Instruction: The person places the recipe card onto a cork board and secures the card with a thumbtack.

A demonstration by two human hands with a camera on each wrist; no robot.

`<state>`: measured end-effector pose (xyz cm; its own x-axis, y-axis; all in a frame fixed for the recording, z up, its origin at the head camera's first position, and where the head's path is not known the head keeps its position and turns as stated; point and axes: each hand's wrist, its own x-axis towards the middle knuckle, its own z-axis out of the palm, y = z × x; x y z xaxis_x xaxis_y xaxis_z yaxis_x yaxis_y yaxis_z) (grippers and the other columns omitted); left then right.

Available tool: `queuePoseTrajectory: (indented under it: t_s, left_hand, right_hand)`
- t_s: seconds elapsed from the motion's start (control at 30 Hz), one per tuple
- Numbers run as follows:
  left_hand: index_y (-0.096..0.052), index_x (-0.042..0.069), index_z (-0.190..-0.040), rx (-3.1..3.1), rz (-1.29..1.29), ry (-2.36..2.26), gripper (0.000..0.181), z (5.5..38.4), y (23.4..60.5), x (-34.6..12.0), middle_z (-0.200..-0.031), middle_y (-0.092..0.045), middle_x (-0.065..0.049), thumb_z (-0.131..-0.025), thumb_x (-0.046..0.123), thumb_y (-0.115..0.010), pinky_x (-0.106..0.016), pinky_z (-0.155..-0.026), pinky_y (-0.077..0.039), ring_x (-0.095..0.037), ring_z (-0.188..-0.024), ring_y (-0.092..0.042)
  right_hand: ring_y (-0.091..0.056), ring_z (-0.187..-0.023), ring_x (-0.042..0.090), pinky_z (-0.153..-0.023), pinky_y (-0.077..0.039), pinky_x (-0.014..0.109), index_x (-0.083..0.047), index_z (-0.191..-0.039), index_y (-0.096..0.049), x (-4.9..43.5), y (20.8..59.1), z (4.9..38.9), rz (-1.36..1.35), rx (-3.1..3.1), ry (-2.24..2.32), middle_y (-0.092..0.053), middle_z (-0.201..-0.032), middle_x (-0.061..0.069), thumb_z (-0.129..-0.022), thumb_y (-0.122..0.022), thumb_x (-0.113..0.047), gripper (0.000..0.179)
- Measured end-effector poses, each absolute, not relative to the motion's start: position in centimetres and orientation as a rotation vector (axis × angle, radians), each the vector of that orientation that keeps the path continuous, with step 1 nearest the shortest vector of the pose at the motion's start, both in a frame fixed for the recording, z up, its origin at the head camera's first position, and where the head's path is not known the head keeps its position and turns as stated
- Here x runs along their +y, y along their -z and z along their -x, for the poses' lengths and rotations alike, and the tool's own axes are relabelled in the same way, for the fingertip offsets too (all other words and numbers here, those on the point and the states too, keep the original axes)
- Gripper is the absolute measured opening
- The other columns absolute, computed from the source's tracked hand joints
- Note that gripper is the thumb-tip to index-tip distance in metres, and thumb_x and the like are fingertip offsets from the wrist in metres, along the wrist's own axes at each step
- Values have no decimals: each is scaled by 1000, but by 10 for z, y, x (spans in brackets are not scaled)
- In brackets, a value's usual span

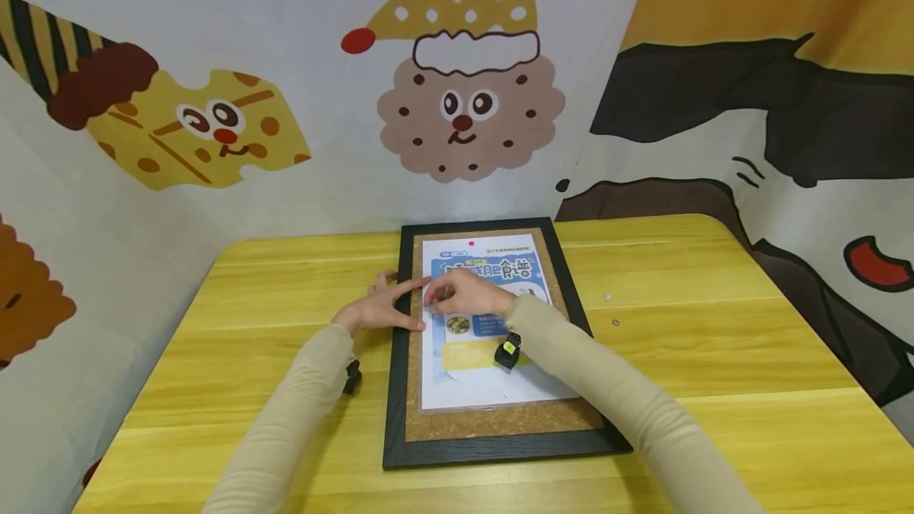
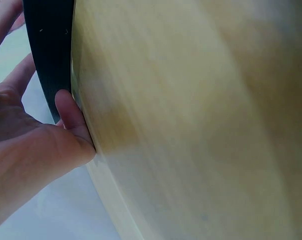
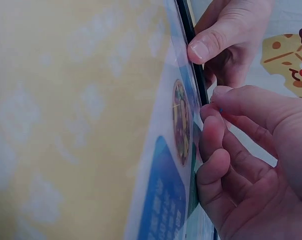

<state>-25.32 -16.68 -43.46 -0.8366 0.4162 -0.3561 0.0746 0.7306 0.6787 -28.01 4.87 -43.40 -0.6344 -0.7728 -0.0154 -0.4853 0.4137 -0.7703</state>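
Observation:
A printed poster (image 1: pixel 471 387) in a clear sheet lies on a black-framed cork board (image 1: pixel 514 422). A red pushpin (image 1: pixel 471 243) sits at its top middle. My left hand (image 1: pixel 382 309) spreads over the board's left side, with thumb and index fingertips at the poster's left edge and other fingers outside the black frame (image 2: pixel 48 45). Close beside it, my right hand (image 1: pixel 467 294) pinches a tiny pushpin (image 3: pixel 221 109) between thumb and index finger at that same edge. Only a blue speck of this pin shows; the fingers hide the rest.
The board lies on a yellow wood-grain table (image 1: pixel 714 355). To its right are a small white piece (image 1: pixel 608 297) and a small pinkish one (image 1: pixel 616 323). A cloth (image 1: pixel 321 205) printed with cartoon figures hangs behind the table.

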Motion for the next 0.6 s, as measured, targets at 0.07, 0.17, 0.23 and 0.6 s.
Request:
queuePoseTrajectory:
  t_s: [0.07, 0.17, 0.23, 0.6]
  left_hand:
    - [-29, 29, -154, 2436, -374, -929, 88, 253, 435, -167, -154, 10, -23, -81, 42, -78, -73, -98, -17, -55, -134, -2]
    - [-29, 30, -154, 2432, -367, -929, 88, 253, 434, -167, -154, 10, -22, -81, 41, -77, -73, -99, -16, -54, -135, -1]
    - [-29, 28, -154, 2434, -373, -931, 88, 253, 434, -167, -154, 10, -23, -81, 41, -77, -73, -98, -17, -55, -134, -3]
    - [-30, 24, -154, 2448, -358, -912, 89, 252, 432, -167, -154, 7, -23, -81, 42, -77, -72, -99, -19, -54, -133, -8]
  right_hand:
    - [-62, -83, 11, -77, -50, 27, -6, -102, -72, 48, 434, 280, 1079, 2294, 1093, -67, -93, -3, -90, -69, -8, 13]
    - [-62, -85, 12, -79, -50, 27, -4, -103, -72, 48, 434, 281, 1082, 2285, 1111, -68, -97, -1, -90, -69, -7, 14]
    - [-62, -86, 11, -79, -50, 27, -5, -104, -73, 47, 434, 282, 1079, 2289, 1103, -69, -98, 0, -90, -70, -8, 15]
    - [-62, -85, 12, -76, -49, 25, -5, -105, -73, 39, 438, 282, 1115, 2311, 1070, -69, -103, 2, -89, -69, -6, 16]
